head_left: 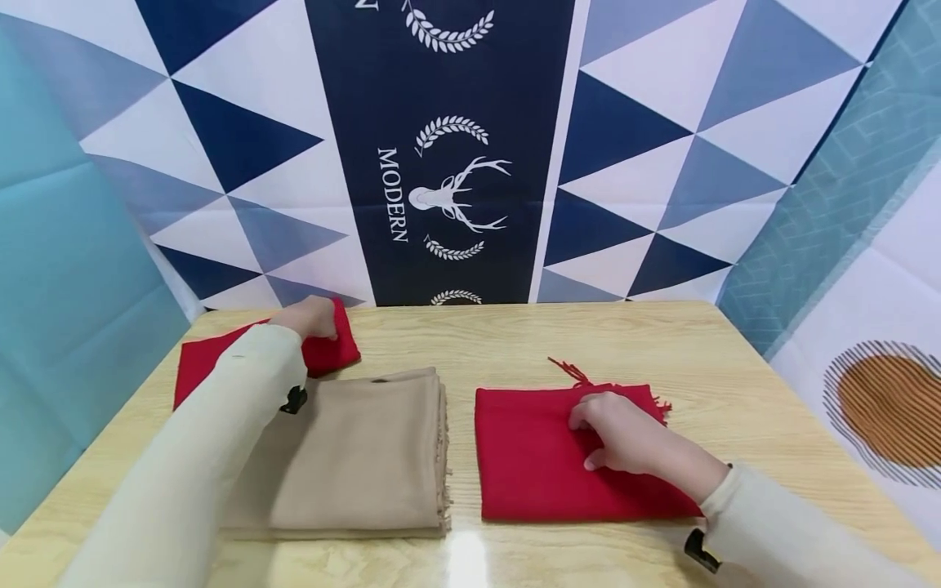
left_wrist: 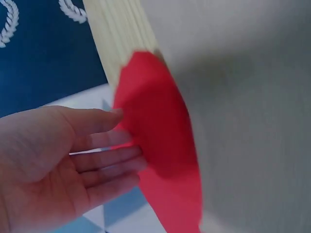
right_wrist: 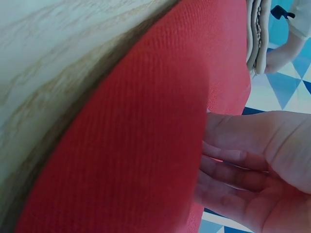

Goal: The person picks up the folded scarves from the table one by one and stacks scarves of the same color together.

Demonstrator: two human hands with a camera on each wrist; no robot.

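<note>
A folded red scarf (head_left: 529, 457) with fringe along its far edge lies on the right of the table. Over it is my right hand (head_left: 621, 433), fingers loosely bent and fingertips at the fabric; in the right wrist view the scarf (right_wrist: 131, 121) fills the middle, beside the relaxed fingers. At the far left, my left hand (head_left: 312, 317) reaches over another red folded cloth (head_left: 334, 347), partly hidden by the arm. The left wrist view has that hand (left_wrist: 58, 165) with its fingers nearly straight, their tips against the red cloth (left_wrist: 160, 136).
A folded beige scarf (head_left: 367, 457) with fringe on its right side lies between the red ones, under the left forearm. The wooden table (head_left: 456, 343) ends at a patterned cloth backdrop (head_left: 456, 269). Blue fabric (head_left: 66, 269) hangs at the left.
</note>
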